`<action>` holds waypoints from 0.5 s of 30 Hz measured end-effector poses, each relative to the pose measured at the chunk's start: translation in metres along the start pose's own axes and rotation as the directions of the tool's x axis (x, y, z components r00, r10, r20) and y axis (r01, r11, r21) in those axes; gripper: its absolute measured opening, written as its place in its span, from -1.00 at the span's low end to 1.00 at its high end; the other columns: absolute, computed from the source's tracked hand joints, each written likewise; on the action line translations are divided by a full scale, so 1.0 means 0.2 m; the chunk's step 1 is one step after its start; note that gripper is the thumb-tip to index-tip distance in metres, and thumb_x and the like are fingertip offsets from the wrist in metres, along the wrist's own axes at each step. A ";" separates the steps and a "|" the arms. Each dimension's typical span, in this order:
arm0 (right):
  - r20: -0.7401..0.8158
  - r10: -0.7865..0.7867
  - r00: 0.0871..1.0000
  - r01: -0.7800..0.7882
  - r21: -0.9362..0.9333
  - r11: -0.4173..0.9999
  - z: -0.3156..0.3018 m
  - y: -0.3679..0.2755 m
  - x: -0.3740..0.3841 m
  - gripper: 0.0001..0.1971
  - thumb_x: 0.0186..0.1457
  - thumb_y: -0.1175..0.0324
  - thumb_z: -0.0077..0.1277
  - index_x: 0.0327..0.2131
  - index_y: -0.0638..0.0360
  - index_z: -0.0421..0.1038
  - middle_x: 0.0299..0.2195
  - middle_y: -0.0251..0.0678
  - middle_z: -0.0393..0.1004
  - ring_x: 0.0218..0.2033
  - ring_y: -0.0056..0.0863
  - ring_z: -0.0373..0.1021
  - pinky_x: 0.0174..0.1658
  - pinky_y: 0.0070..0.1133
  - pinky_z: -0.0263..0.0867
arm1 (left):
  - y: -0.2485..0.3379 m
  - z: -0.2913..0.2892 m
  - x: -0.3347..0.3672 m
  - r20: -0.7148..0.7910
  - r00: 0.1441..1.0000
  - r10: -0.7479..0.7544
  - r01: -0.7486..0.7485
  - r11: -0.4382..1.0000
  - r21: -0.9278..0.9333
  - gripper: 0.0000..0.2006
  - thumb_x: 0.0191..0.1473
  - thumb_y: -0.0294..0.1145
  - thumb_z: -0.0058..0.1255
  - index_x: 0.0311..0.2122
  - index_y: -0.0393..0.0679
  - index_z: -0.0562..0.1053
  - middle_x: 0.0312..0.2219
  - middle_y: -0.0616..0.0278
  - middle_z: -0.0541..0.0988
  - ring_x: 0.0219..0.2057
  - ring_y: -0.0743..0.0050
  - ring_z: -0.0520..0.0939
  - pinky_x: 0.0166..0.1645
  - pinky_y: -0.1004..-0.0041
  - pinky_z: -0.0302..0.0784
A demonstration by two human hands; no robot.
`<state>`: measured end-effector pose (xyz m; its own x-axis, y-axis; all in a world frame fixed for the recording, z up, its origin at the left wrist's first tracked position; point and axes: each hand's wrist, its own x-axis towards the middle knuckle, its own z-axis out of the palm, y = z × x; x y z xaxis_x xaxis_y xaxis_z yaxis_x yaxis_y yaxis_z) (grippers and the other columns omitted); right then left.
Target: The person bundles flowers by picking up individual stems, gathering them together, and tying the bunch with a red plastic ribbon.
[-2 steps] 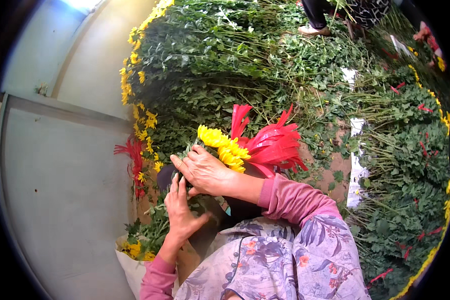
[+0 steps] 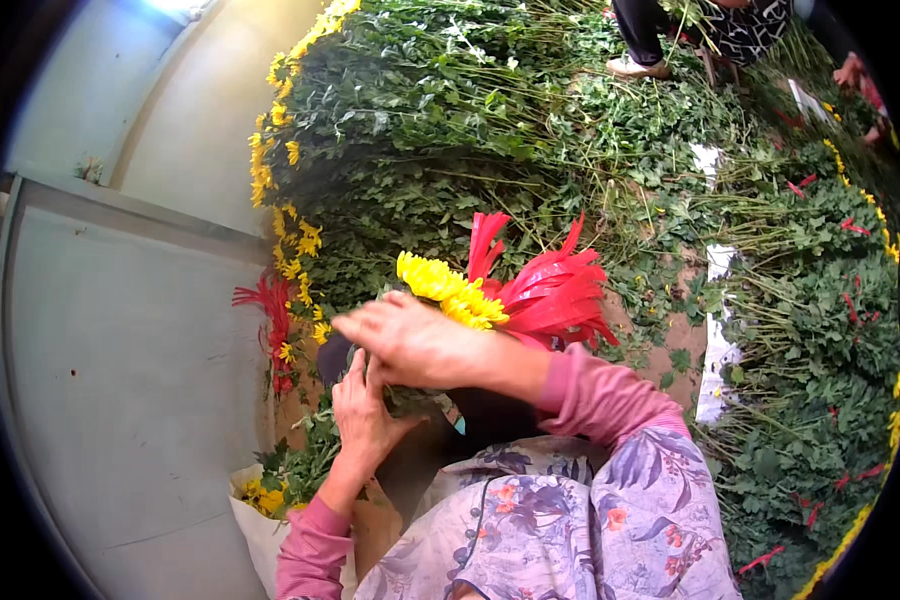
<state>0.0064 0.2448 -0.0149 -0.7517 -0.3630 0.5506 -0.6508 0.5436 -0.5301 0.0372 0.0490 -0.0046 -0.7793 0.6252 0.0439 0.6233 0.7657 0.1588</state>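
Sighting yellow blooms [image 2: 452, 292] at one o'clock from right hand [image 2: 405, 343]; spreading left hand [image 2: 363, 418] wide at seven; not discerning right grip through blur; best pressing lightly, sparing them.

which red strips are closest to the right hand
The big red bunch beside the central yellow flowers; other red strips are farther, by the wall or among stems.

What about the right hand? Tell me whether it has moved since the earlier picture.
Yes, slightly: the right hand has its fingertips further left, nearer the red strips by the wall.
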 end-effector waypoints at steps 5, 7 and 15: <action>-0.360 0.354 0.863 -0.128 0.523 0.843 -0.40 0.31 -0.09 -0.40 0.15 0.20 0.01 0.19 0.30 0.15 0.18 -0.05 0.21 0.24 -0.23 0.11 0.28 -0.42 0.00 | -0.03 -0.06 0.05 0.061 0.998 -0.023 0.022 0.999 0.024 0.24 -0.62 -0.14 0.51 0.29 -0.07 0.06 -0.04 -0.01 0.44 -0.04 0.02 0.49 -0.04 0.23 0.38; -0.243 0.473 0.847 -0.198 0.680 0.706 -0.30 0.50 -0.25 -0.38 0.31 0.09 -0.29 0.30 0.26 -0.08 0.28 -0.10 0.05 0.32 -0.34 -0.04 0.33 -0.44 -0.12 | -0.01 -0.07 0.10 0.095 0.995 -0.040 0.044 0.998 -0.041 0.24 -0.60 -0.24 0.52 0.29 -0.07 0.04 -0.05 0.02 0.45 -0.04 0.01 0.50 -0.01 0.21 0.43; 0.093 0.458 0.884 -0.190 0.967 0.169 0.02 0.37 -0.32 -0.32 0.34 -0.10 -0.55 0.32 0.23 -0.17 0.30 -0.20 -0.03 0.32 -0.43 -0.10 0.34 -0.49 -0.20 | 0.03 -0.05 0.20 0.077 0.994 -0.080 0.093 0.979 -0.182 0.21 -0.47 -0.20 0.48 0.32 -0.08 -0.03 -0.07 0.02 0.47 -0.08 -0.03 0.53 0.00 0.21 0.46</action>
<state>0.0071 0.3060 -0.0917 -0.9726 -0.1425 0.1837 -0.0709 -0.5709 -0.8180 0.0091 0.0778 0.0074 -0.8195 0.5713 -0.0450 0.5254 0.7803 0.3394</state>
